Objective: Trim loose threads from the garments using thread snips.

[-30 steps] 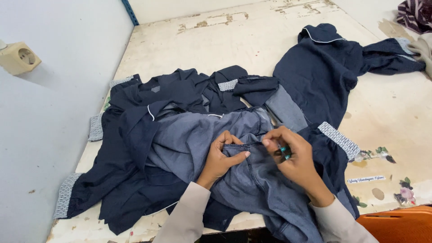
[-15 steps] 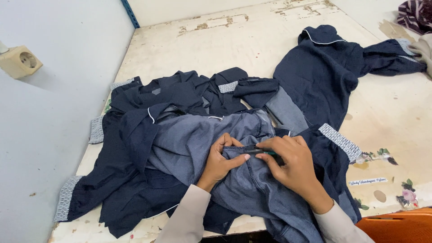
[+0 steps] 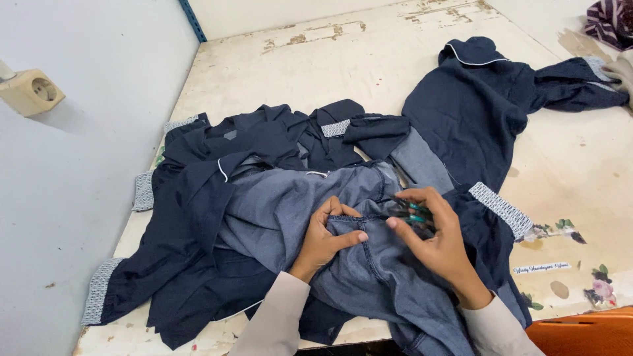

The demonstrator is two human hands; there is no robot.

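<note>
- Left hand pinching a fold of the grey cloth — fingers curled shut on the seam.
- Right hand just beside, closed round small green-handled snips, tips at the same seam.
- Grey cloth lying atop the navy pile, at the near edge of the table.
- Another navy garment spread right of the pile.
- Wall socket well left of the pile.

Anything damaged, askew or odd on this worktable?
The table top is worn, its paint flaked to bare patches along the far edge. The dark garments lie in a rumpled heap. Nothing else stands out.
</note>
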